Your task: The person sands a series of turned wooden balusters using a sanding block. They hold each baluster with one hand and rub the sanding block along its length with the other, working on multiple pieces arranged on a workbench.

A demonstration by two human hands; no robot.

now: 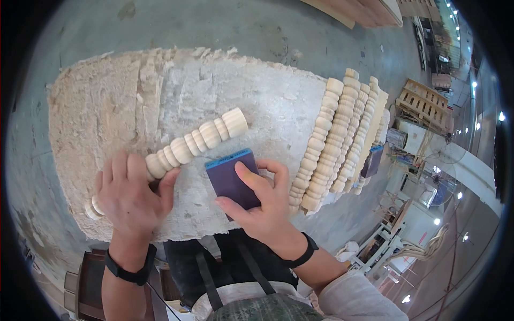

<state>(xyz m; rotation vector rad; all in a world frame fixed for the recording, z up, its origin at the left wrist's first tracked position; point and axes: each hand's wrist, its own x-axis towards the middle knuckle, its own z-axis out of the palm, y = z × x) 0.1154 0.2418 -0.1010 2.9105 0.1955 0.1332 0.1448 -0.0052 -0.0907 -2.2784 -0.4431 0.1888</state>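
Note:
A pale turned wooden spindle [196, 140] with rounded beads lies slantwise on a rough, dusty work surface [267, 96]. Over its lower left part, my left hand [131, 192] is closed, its fingers wrapped across the wood and the thumb beneath. My right hand [265, 198] grips a dark purple sanding sponge [233, 182] with a blue edge, thumb and fingers on either side. The sponge is just below the spindle's right half, apart from it. Under my left hand the middle of the spindle is hidden; its far end shows beyond my fingers.
Several similar spindles [321, 128] lie side by side along the right of the work surface. Beside them is another dark purple block [371, 161]. A wooden pallet [423, 104] stands on the floor at the far right, and boards [364, 10] lie at the top.

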